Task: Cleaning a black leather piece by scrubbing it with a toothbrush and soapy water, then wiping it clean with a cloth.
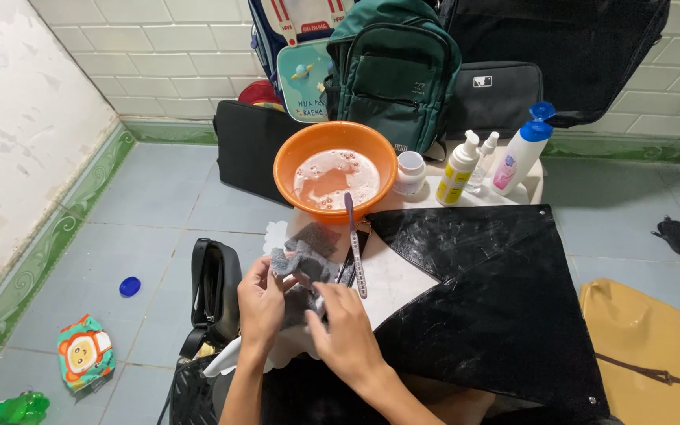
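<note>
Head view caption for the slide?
Both hands, left and right, hold a grey cloth beside a toothbrush and orange basin.

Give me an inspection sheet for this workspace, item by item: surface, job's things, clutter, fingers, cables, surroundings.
Surface: small white table, partly covered by a black bag.
Job's things: dark grey cloth held in left hand and right hand; toothbrush leaning on orange basin of sudsy water.
Clutter: three bottles, small white jar.
Fingers: both hands' fingers closed on the cloth.
Cables: nothing seen.
Surroundings: tiled floor, backpacks against the wall, black handbag, blue cap, yellow bag.
</note>
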